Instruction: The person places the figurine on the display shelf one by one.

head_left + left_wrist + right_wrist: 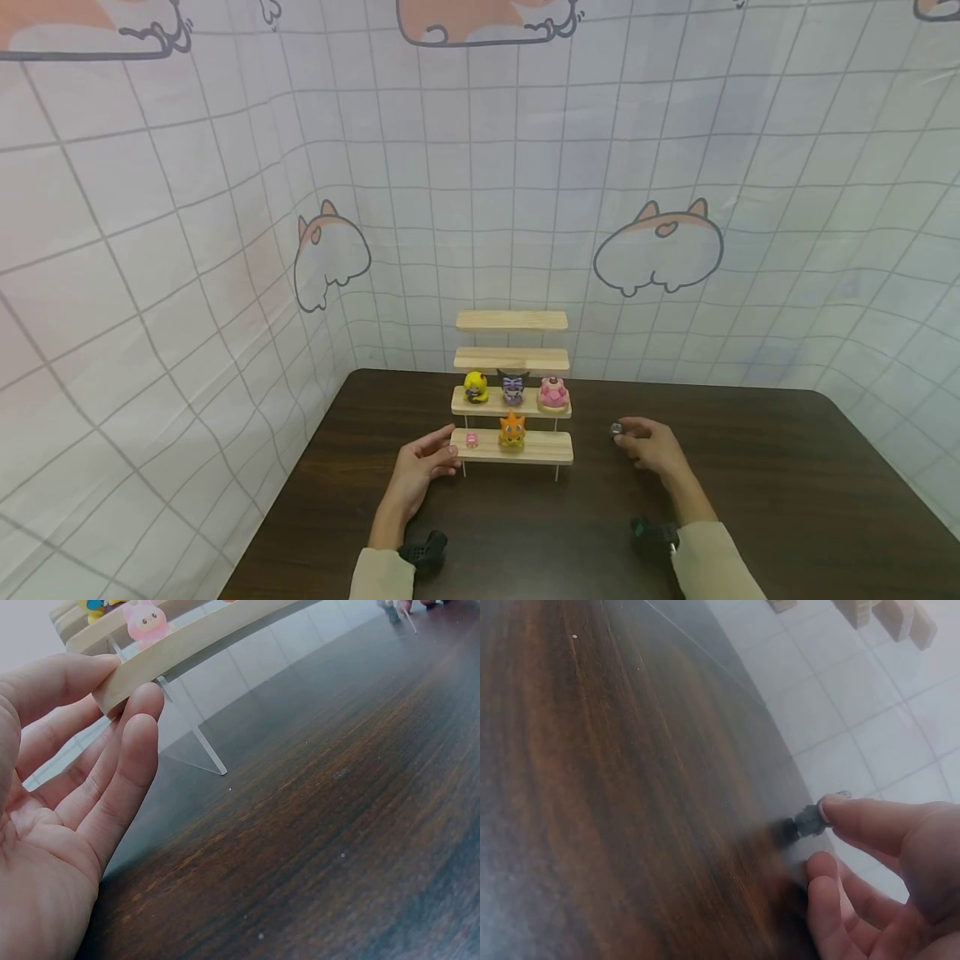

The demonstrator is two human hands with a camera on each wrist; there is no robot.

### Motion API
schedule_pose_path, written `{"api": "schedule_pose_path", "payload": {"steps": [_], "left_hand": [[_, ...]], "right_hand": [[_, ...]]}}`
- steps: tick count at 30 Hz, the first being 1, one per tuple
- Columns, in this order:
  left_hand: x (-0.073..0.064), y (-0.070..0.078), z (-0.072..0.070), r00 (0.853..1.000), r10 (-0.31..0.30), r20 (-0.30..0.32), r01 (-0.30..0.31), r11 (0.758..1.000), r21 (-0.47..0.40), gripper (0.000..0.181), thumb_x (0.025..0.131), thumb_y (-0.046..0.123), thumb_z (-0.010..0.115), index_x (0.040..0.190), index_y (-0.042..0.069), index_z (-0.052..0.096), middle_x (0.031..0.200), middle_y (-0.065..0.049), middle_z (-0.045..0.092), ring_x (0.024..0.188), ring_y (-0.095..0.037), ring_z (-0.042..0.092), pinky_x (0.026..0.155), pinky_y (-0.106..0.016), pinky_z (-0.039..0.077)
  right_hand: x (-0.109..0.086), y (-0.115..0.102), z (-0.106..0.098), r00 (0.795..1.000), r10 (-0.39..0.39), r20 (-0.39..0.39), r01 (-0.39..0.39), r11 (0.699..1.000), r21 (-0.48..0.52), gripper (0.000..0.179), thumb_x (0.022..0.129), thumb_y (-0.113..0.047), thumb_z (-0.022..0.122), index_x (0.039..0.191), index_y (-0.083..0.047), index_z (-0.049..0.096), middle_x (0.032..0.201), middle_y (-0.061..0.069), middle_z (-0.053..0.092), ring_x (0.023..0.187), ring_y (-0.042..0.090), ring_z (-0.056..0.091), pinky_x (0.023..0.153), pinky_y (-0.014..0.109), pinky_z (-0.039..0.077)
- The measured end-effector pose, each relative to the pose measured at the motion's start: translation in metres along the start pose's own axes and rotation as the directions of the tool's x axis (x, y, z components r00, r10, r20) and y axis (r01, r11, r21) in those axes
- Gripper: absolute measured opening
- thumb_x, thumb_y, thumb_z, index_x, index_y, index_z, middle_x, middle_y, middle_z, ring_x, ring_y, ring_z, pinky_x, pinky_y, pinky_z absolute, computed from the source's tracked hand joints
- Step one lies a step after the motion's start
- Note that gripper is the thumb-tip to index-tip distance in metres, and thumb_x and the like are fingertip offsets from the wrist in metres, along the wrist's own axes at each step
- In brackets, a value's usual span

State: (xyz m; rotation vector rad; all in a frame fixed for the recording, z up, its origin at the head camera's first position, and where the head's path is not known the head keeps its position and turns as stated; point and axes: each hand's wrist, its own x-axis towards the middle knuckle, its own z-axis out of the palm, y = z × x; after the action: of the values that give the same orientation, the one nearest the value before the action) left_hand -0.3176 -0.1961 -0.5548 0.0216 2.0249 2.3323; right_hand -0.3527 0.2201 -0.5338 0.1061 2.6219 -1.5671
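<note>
A wooden tiered display stand [547, 447] with clear supports stands on the table. My left hand [420, 468] pinches the left end of its lowest shelf, thumb above and fingers below. On that shelf are a tiny pink figurine [146, 624] and an orange figurine [512, 433]. One tier up sit a yellow figurine [476, 387], a purple figurine with a black top [513, 389] and a pink figurine [553, 393]. To the right of the stand, my right hand [656, 448] pinches a small dark grey object [810, 820] between thumb and fingers, close to the tabletop. Its exact kind is unclear.
The dark wood-grain table [795, 475] ends at a white grid-patterned cloth [480, 167] behind and at the sides. The two upper shelves [512, 358] rise behind the figurines. Dark devices [424, 551] are strapped on both wrists.
</note>
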Motion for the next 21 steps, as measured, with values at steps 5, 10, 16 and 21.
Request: {"api": "schedule_pose_path", "payload": {"steps": [5,10,16,21], "left_hand": [[-0.0003,0.0004,0.0002,1.000,0.000,-0.001,0.000,1.000,-0.003,0.053,0.094,0.008,0.073,0.144,0.000,0.056,0.107,-0.006,0.069,0.083,-0.016,0.072,0.074,-0.027,0.061],[-0.0006,0.0005,0.0000,1.000,-0.002,0.001,0.002,1.000,-0.004,0.052,0.094,0.008,0.073,0.143,0.001,0.058,0.107,-0.006,0.070,0.083,-0.015,0.072,0.073,-0.027,0.061],[-0.0009,0.0011,0.0003,1.000,-0.001,0.004,0.001,1.000,-0.006,0.053,0.094,0.008,0.073,0.143,0.001,0.057,0.106,-0.006,0.070,0.082,-0.015,0.072,0.073,-0.026,0.061],[-0.0007,0.0011,0.0002,1.000,0.000,0.004,0.000,1.000,-0.004,0.053,0.094,0.008,0.074,0.143,0.001,0.058,0.107,-0.006,0.070,0.083,-0.015,0.072,0.073,-0.027,0.061]], "right_hand": [[0.0029,-0.0012,0.0012,0.999,0.029,-0.014,-0.029,1.000,0.003,0.045,0.099,-0.023,0.069,0.138,-0.002,0.060,0.131,0.027,0.061,0.095,0.025,0.067,0.073,0.034,0.061],[0.0019,-0.0049,0.0031,0.999,0.037,-0.035,-0.038,0.999,-0.002,0.041,0.099,-0.023,0.069,0.134,-0.002,0.064,0.133,0.028,0.062,0.092,0.024,0.068,0.071,0.034,0.061],[0.0020,-0.0054,0.0050,0.997,0.056,-0.053,-0.056,0.998,0.002,0.039,0.099,-0.024,0.069,0.132,-0.003,0.065,0.133,0.026,0.064,0.090,0.021,0.067,0.071,0.032,0.061],[0.0012,-0.0035,0.0047,0.997,0.045,-0.063,-0.044,0.999,0.027,0.039,0.098,-0.023,0.070,0.132,-0.003,0.065,0.134,0.026,0.064,0.089,0.020,0.066,0.071,0.031,0.061]]}}
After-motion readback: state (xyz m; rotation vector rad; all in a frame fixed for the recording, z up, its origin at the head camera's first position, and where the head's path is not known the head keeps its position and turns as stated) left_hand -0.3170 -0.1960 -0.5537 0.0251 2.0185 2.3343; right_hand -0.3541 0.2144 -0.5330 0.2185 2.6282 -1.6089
